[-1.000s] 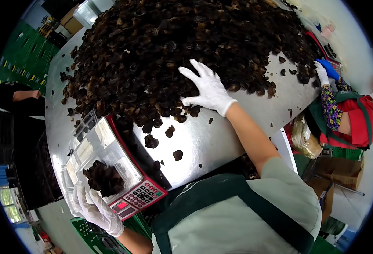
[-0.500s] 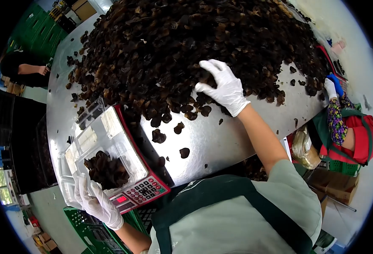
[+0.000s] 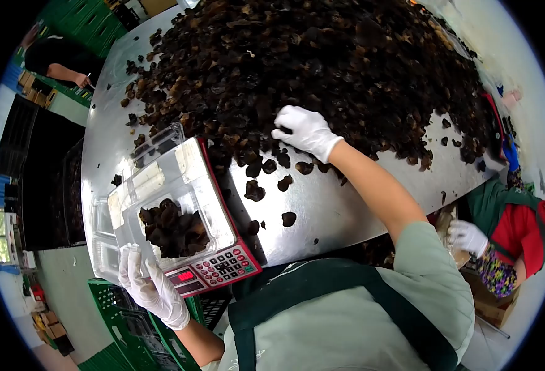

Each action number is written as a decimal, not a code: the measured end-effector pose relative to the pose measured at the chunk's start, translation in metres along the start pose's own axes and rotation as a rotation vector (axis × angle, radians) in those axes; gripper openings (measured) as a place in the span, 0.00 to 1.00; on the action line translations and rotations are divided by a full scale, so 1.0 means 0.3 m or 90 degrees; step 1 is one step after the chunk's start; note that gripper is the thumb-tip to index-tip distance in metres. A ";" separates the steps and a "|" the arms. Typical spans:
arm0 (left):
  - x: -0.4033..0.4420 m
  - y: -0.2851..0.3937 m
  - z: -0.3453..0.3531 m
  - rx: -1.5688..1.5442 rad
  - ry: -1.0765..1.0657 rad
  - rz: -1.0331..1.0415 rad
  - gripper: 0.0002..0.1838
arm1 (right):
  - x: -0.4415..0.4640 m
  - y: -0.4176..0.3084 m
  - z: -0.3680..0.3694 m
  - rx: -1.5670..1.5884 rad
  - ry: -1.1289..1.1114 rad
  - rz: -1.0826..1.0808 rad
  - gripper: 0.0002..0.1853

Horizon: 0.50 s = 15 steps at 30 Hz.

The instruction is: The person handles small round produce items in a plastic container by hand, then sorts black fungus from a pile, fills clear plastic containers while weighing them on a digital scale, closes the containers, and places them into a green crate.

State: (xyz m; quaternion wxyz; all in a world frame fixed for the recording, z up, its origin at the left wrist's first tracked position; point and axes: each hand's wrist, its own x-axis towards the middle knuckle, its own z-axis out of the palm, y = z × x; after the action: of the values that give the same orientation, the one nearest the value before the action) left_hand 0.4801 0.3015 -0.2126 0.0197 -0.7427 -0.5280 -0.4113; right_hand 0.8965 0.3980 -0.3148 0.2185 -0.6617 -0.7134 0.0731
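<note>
A large heap of dark wood ear mushrooms (image 3: 322,68) covers the metal table. At the heap's near edge is my right hand (image 3: 306,131), white-gloved, its fingers curled closed; whatever they hold is hidden against the dark pieces. My left hand (image 3: 155,290), also gloved, has its fingers apart beside the near left corner of a red-and-white digital scale (image 3: 220,216). On the scale sits an open clear plastic box (image 3: 192,162) with a clump of wood ear mushrooms (image 3: 173,229) inside. The red display is lit, but its digits are too small to read.
Several loose mushroom pieces lie on the bare metal table (image 3: 340,204) between scale and heap. Below my left arm is a green crate (image 3: 115,315). Black crates (image 3: 43,173) stand left. A co-worker's gloved hand (image 3: 467,238) is at right; another person (image 3: 62,65) stands far left.
My right hand's spread fingers have curled closed at the heap. My left hand stays by the scale. The view has shifted slightly, and the right-hand co-worker's white-gloved hand has moved down off the table's edge.
</note>
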 end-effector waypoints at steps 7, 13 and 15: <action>-0.013 -0.025 -0.003 -0.040 -0.011 -0.045 0.19 | 0.065 -0.142 -0.102 -0.005 -0.039 0.042 0.31; -0.025 -0.026 -0.028 -0.029 0.020 -0.029 0.17 | 0.162 -0.203 -0.004 -0.040 -0.140 0.012 0.37; -0.042 -0.032 -0.040 -0.029 0.018 -0.034 0.17 | 0.145 -0.128 0.071 0.056 -0.015 0.034 0.20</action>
State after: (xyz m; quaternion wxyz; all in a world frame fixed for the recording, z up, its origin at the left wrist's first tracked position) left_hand 0.4639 0.2904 -0.2166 -0.0009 -0.7229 -0.5375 -0.4343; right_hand 0.8514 0.4399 -0.3095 0.2371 -0.6696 -0.6939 0.1180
